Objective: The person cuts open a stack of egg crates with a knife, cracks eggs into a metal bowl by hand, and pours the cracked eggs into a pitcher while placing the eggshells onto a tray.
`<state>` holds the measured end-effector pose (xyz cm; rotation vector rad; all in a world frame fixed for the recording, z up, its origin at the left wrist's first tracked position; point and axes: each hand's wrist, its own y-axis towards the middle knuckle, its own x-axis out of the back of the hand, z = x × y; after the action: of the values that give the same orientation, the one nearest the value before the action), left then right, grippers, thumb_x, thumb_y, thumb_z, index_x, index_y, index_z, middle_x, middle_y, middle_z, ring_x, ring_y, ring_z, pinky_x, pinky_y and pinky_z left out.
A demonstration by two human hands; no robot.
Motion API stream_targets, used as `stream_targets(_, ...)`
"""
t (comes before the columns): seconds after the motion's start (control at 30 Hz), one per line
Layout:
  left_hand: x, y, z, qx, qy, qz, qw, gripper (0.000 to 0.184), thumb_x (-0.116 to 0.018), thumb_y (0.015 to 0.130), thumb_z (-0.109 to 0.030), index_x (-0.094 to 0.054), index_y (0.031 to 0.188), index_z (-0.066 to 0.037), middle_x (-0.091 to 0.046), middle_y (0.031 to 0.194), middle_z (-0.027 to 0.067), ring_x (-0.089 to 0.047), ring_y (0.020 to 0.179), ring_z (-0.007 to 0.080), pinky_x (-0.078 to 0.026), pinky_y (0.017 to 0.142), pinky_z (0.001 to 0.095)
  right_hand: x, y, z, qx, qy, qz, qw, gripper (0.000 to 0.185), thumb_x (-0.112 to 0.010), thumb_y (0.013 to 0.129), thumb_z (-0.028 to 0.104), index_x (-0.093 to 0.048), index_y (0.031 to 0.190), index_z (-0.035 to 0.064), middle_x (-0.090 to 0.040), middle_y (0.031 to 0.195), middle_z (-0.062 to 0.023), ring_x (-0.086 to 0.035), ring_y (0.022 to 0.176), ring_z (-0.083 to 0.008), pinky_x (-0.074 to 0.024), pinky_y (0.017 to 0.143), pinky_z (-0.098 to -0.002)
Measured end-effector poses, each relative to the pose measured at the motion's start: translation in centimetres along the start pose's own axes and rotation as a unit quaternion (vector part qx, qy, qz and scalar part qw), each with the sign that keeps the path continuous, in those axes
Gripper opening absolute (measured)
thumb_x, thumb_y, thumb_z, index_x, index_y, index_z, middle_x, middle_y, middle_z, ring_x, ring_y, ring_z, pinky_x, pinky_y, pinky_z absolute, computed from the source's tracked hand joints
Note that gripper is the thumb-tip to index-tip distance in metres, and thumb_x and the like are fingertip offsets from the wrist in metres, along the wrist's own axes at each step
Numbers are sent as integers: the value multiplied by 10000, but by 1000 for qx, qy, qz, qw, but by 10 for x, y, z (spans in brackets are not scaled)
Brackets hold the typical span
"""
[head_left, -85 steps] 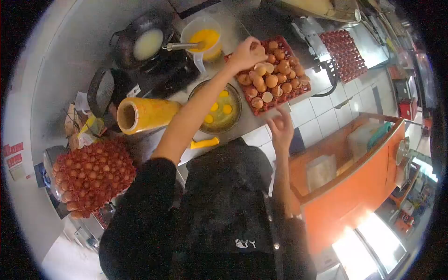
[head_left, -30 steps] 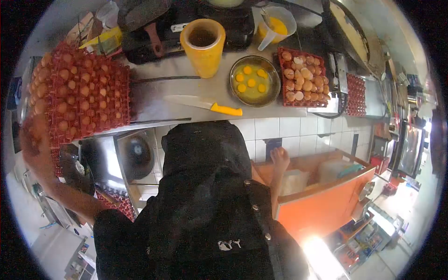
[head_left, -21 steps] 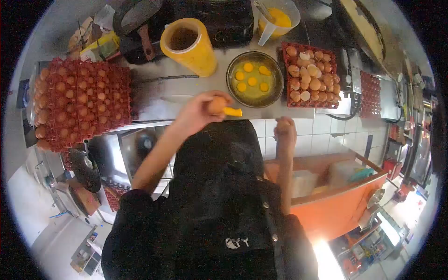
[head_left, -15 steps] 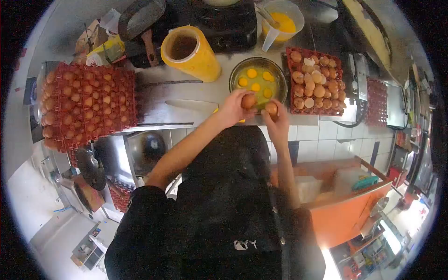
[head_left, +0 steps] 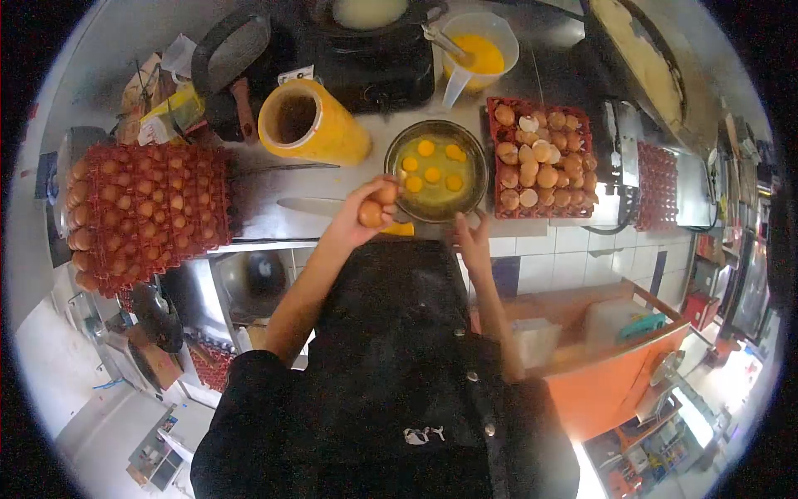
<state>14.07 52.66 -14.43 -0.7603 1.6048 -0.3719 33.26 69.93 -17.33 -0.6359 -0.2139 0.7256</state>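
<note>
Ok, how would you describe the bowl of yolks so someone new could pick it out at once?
Find the metal counter across the picture's upper half. Near its front edge, between the yellow roll and the red tray of eggshells, sits a round, dark-rimmed bowl. Unlike the jug behind it, holding smooth yellow liquid, it shows separate round yolks.

Knife lay near front edge of worktop. Yellow roll stood behind; stove and pan sat toward back edge, pan leftmost.

Forearms bare, left hand in a curled grip, right hand relaxed (fingers loosely parted).
</note>
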Motion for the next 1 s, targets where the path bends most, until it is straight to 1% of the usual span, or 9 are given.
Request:
stream_targets(0.13,28,-36,-17,-42,-8,-41,998,318,-595,965,-269,-563,1251,-133,-598,1126,104,-498,701,138,-447,567,226,-12,40,-25,17,110,44,993,516,-548,996,265,-323,1401,37,-628,1082,-181,-691,758,-227,-590,633,-353)
stream_targets(0.3,56,-71,-28,-87,-14,-77,993,324,-571,979,-300,-574,1260,-140,-583,1159,100,-473,702,133,-435,565,218,27,80,-53,161,-93,65,980,455,-501,959,131,-363,1372,-2,-636,1064,-166,-699,747,-226,-593,558,-323)
stream_targets(0.4,74,-82,-23,-116,-36,-96,988,315,-580,975,-315,-581,1237,-141,-585,1148,97,-474,702,137,-447,576,222,42,78,-28,194,-79,70,975,381,-491,917,77,-455,1284,-18,-644,1031,-164,-691,709,-204,-562,460,-273)
stream_targets(0.47,97,-84,-13,-127,-57,-100,985,299,-583,975,-318,-582,1216,-142,-591,1131,97,-476,701,145,-459,591,231,38,20,61,43,-20,71,996,369,-496,908,78,-471,1266,-6,-651,1001,-161,-686,674,-204,-555,452,-278)
stream_targets(0.57,119,-88,0,-125,-71,-111,983,285,-591,972,-326,-601,1192,-146,-606,1095,89,-526,695,144,-487,580,231,67,11,98,66,-58,55,995,375,-517,901,105,-466,1255,-7,-656,949,-157,-679,624,-208,-542,449,-279)
stream_targets(0.67,127,-91,9,-151,-68,-122,979,257,-596,970,-319,-614,1161,-148,-617,1068,79,-552,681,136,-498,564,231,86,-5,148,35,-93,8,995,348,-528,885,99,-507,1206,-35,-661,1025,-151,-710,723,-221,-561,430,-268)
stream_targets(0.83,129,-89,13,-194,-78,-128,969,248,-601,966,-317,-612,1160,-163,-631,1037,62,-545,662,129,-498,567,237,110,10,192,184,-80,-29,979,324,-524,913,115,-535,1210,-15,-680,991,-147,-698,634,-199,-571,479,-274)
stream_targets(0.93,135,-89,11,-194,-100,-119,969,244,-593,972,-324,-613,1160,-170,-639,1001,53,-550,659,127,-500,559,244,107,16,224,191,-101,-62,974,342,-543,908,135,-554,1205,-35,-671,1010,-132,-686,766,-195,-571,539,-273)
stream_targets(1.0,146,-90,15,-196,-120,-111,967,246,-591,975,-331,-614,1157,-168,-642,989,55,-555,657,127,-504,553,247,113,44,232,196,-64,-64,976,364,-553,920,130,-519,1254,-9,-672,1010,-130,-687,741,-191,-580,578,-276)
